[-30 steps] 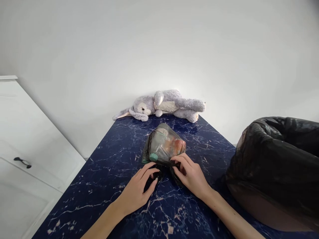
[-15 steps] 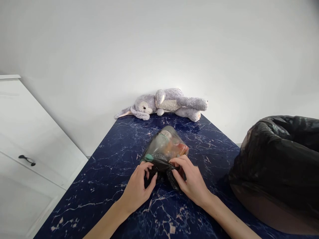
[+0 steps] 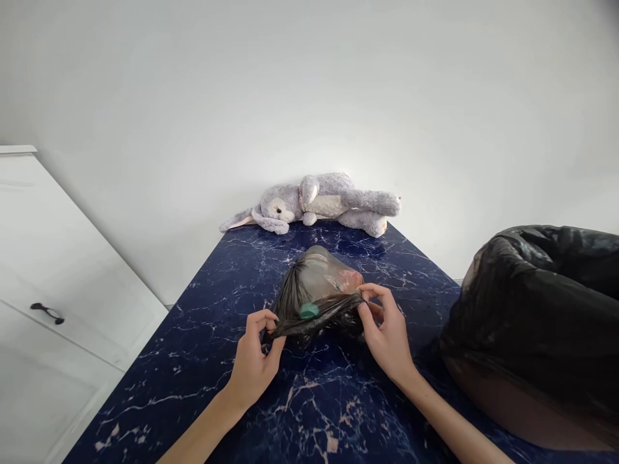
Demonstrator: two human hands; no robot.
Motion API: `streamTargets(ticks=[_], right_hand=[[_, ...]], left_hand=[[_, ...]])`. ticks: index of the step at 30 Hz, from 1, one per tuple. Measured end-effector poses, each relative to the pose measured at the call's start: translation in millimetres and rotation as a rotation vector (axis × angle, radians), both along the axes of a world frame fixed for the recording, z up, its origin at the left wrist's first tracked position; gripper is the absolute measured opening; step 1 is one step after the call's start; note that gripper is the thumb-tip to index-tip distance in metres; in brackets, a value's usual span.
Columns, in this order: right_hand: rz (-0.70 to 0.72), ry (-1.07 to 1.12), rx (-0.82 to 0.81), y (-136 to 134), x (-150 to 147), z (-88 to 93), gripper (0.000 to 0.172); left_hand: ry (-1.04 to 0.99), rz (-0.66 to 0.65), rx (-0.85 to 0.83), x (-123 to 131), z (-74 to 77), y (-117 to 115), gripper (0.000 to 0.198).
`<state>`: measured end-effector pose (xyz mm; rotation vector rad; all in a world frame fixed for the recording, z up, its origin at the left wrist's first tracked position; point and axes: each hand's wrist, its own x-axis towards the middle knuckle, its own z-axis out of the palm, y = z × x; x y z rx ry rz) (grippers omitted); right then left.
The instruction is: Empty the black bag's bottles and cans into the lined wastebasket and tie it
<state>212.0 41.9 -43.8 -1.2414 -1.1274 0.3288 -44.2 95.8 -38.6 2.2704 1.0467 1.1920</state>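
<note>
A thin black plastic bag (image 3: 316,277) with things inside lies on the dark blue marbled table (image 3: 309,403). Through the stretched film I make out a green round piece (image 3: 308,311) and a reddish patch (image 3: 351,281); what they belong to is unclear. My left hand (image 3: 256,351) pinches the bag's edge on its left side between thumb and fingers. On the opposite side my right hand (image 3: 387,332) pinches the edge too. Between the two hands the film is pulled taut.
At the right stands a large bin (image 3: 527,412) lined with a black bag (image 3: 522,309). A grey plush rabbit (image 3: 319,203) lies along the table's far edge by the wall. White drawers (image 3: 72,277) with a dark handle (image 3: 47,313) stand at the left.
My hands have moved apart, left and right, each holding the bag's edge. The gathered film between them is now spread wide, and the green piece shows nearer the middle.
</note>
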Motion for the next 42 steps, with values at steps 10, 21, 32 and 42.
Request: streamTargets(ticks=[10, 21, 32, 42], right_hand=[[0.032, 0.000, -0.022, 1.6, 0.0, -3.3, 0.020], [0.118, -0.528, 0.156, -18.2, -17.3, 11.6, 0.052], [0.228, -0.820, 0.121, -17.3, -21.3, 11.7, 0.036], [0.191, -0.832, 0.148, -12.6, -10.6, 4.4, 0.005]], left_hand=[[-0.031, 0.073, -0.029, -0.4, 7.7, 0.5, 0.021], [0.016, 0.026, 0.020, 1.2, 11.3, -5.9, 0.029], [-0.235, -0.031, -0.280, 1.0, 17.4, -9.2, 0.035], [-0.610, 0.072, -0.533, -10.2, 6.9, 8.5, 0.058]])
